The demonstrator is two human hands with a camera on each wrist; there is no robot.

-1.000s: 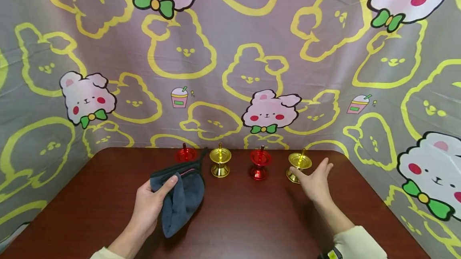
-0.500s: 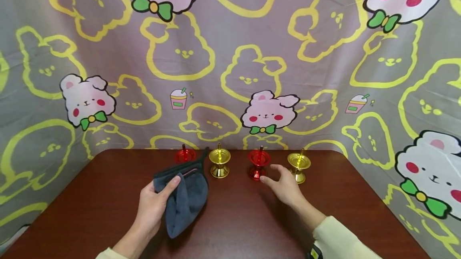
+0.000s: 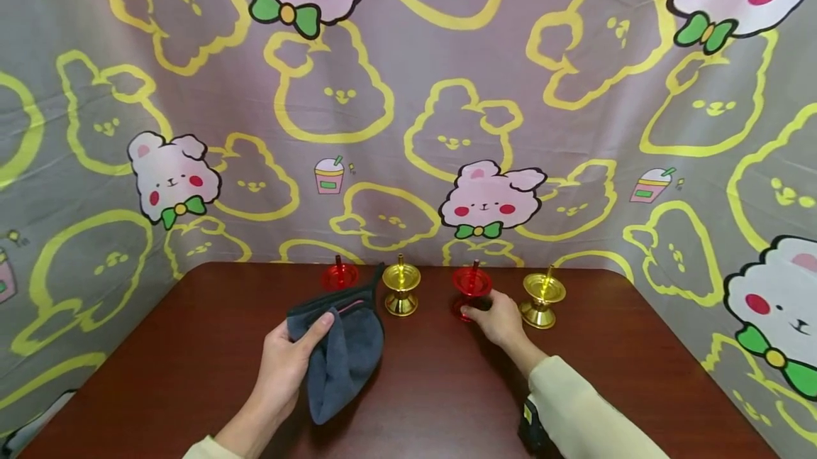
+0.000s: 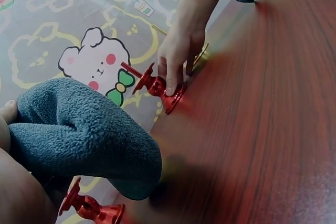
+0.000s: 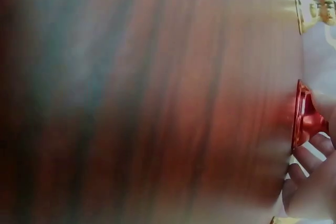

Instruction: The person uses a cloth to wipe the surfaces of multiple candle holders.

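In the head view my left hand [image 3: 290, 367] grips a folded blue-grey terry cloth [image 3: 347, 360] with dark edging and a loop, thumb on top. My right hand [image 3: 501, 317] is at the lower part of a red metallic candle holder [image 3: 472, 280], thumb and fingers around its stem. That holder stands upright on the table; the left wrist view shows the fingers at its base [image 4: 172, 100]. A gold candle holder [image 3: 544, 290] stands just right of this hand. Another gold candle holder [image 3: 401, 281] is beside the cloth, and a second red one [image 3: 340, 276] is partly hidden behind it.
The brown wooden table [image 3: 421, 402] reaches back to a grey curtain [image 3: 396, 154] printed with rabbits and yellow outlines. The candle holders stand in a row along the table's back edge.
My right hand has moved left from the right gold candle holder to the red one and closed its fingers on it. My left hand still holds the cloth; the head view has shifted slightly.
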